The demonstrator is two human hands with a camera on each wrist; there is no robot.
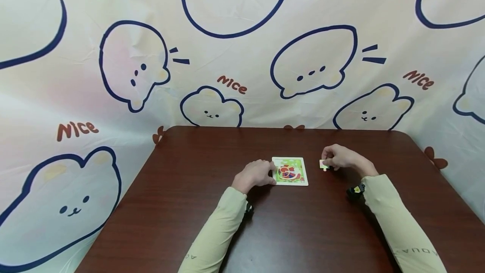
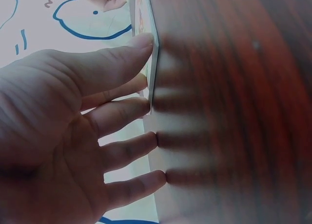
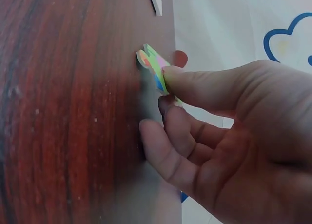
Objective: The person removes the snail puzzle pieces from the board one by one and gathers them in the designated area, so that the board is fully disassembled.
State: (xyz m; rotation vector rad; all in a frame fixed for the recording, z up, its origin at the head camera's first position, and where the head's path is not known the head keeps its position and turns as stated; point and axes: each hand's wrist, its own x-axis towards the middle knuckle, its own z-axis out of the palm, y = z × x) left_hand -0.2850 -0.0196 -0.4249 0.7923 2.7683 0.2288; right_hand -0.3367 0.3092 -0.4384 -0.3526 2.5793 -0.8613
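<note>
In the head view, a square jigsaw puzzle board (image 1: 289,172) with a pale border and a green and red picture lies flat on the table. My left hand (image 1: 256,174) rests at its left side. The left wrist view shows the left thumb (image 2: 141,41) on the board's edge, with fairly straight fingers touching the edge and the tabletop. To the right of the board, my right hand (image 1: 339,157) pinches a small puzzle piece (image 1: 323,164) between thumb and fingers. Seen from the right wrist, this colourful piece (image 3: 155,68) stands tilted, partly hidden by the thumb.
The dark brown wooden table (image 1: 170,205) spreads around both hands. Behind it hangs a pale cloth (image 1: 246,58) with blue cartoon outlines and the word "Nice". A dark band (image 1: 355,191) sits on the right wrist.
</note>
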